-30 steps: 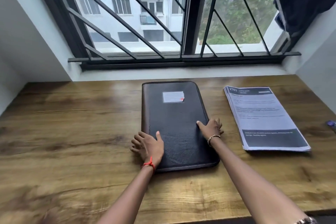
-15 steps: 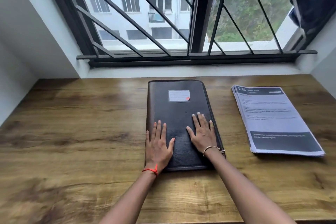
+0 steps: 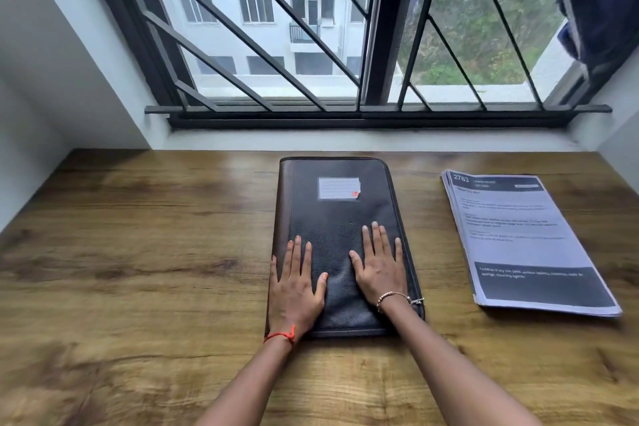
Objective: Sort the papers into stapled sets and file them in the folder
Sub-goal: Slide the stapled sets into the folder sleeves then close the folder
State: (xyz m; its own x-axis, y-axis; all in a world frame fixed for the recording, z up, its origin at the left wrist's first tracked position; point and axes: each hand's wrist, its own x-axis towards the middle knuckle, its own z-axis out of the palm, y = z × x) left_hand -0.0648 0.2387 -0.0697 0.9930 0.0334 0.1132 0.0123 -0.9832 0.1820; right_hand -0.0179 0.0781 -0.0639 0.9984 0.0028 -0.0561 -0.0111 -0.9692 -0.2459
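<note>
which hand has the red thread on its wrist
The left hand, lying flat on the black leather folder. A red thread band circles its wrist, while the right hand wears a beaded metal bracelet.

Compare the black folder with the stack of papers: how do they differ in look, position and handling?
The folder is dark, textured and closed, with a small label. The stack of papers is pale print with dark bands.
The folder lies mid-table and the stack of papers to its right, apart from it.
The left hand and right hand rest flat on the folder. Nothing touches the stack of papers.
Both lie flat on the wooden table.
</note>
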